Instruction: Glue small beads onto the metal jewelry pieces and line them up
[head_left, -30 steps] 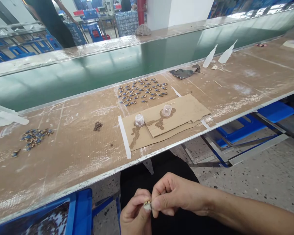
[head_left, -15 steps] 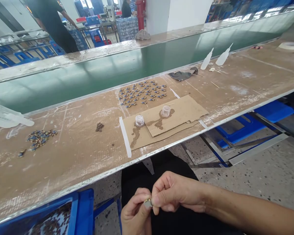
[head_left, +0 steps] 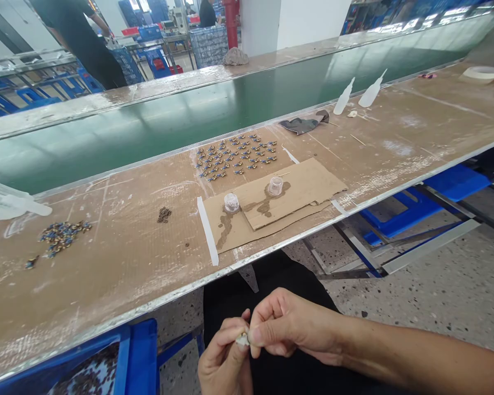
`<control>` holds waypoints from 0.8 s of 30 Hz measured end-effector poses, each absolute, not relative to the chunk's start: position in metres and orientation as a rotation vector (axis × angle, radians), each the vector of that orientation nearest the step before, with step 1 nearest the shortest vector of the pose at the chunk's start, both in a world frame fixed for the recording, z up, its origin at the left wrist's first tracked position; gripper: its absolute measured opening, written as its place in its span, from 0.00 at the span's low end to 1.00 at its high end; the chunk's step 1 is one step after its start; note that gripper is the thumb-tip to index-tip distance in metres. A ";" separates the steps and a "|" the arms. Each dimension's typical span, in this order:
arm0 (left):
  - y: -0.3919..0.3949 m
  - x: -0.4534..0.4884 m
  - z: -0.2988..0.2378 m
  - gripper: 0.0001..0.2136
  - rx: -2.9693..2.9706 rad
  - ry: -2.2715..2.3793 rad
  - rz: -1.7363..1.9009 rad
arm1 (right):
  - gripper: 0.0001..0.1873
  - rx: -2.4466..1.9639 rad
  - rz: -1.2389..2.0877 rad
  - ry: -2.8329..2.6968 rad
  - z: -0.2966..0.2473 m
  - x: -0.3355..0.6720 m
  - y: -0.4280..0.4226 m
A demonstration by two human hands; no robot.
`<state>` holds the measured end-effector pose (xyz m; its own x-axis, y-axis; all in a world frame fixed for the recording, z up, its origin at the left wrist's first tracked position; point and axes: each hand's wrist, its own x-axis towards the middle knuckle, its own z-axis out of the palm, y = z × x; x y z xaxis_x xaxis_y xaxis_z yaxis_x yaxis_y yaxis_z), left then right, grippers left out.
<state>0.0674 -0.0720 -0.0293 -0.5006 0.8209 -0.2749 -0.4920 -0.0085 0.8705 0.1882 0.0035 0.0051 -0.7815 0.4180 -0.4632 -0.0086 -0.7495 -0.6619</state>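
Observation:
Over my dark-clothed lap, my left hand [head_left: 226, 356] pinches a small pale piece with a gold-coloured edge [head_left: 242, 339] between thumb and fingers. My right hand [head_left: 278, 326] meets it from the right, thumb and forefinger pressed together against the piece; whether they hold a separate part is hidden. On the table beyond lie several small blue-and-gold parts [head_left: 234, 156] in loose rows. A heap of similar parts [head_left: 63, 237] lies at the left, and a little pile of brown bits [head_left: 163, 214] sits between.
Two small clear cups [head_left: 231, 203] stand on stained cardboard [head_left: 313, 184]. White squeeze bottles [head_left: 344, 97] and a dark cloth [head_left: 302, 125] lie farther right. A green conveyor belt [head_left: 156, 129] runs behind. Below the table's left edge is a blue bin [head_left: 142, 351] holding brown pieces. Someone stands beyond the belt.
Both hands have shifted slightly left together, still pinching at the small piece. The piece appears turned a little. The view has moved slightly; the table items lie as before.

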 end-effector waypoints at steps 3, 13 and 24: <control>-0.071 0.068 -0.029 0.10 0.378 1.267 1.716 | 0.08 -0.902 2.560 -0.949 0.005 0.186 0.001; -0.070 0.064 -0.031 0.08 0.451 1.271 1.772 | 0.10 -0.972 2.482 -0.956 0.008 0.185 -0.001; -0.070 0.067 -0.031 0.08 0.420 1.282 1.762 | 0.08 -0.947 2.506 -0.974 0.010 0.183 0.003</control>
